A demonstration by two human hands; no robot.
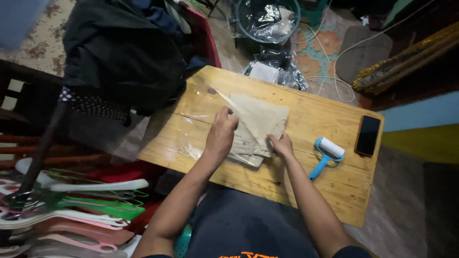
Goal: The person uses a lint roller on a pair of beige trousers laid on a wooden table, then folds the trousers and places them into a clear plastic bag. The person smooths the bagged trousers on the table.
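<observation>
Both hands, left hand (221, 134) and right hand (282, 145), gripped folded beige trousers (256, 125) (half inside a clear plastic bag (191, 119)) on the worktop (306, 186).

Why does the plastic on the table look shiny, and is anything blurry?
In the head view, room light glares off the clear plastic bag beside the left hand; the folded beige cloth and wooden table look sharp, while the top-left corner is a blurry blue smear and the edges look bent.

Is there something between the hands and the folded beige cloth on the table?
Nothing visible does. Both hands rest on the cloth: the left hand on its left part, the right hand at its lower right edge. A clear plastic bag lies around it on the table.
</observation>
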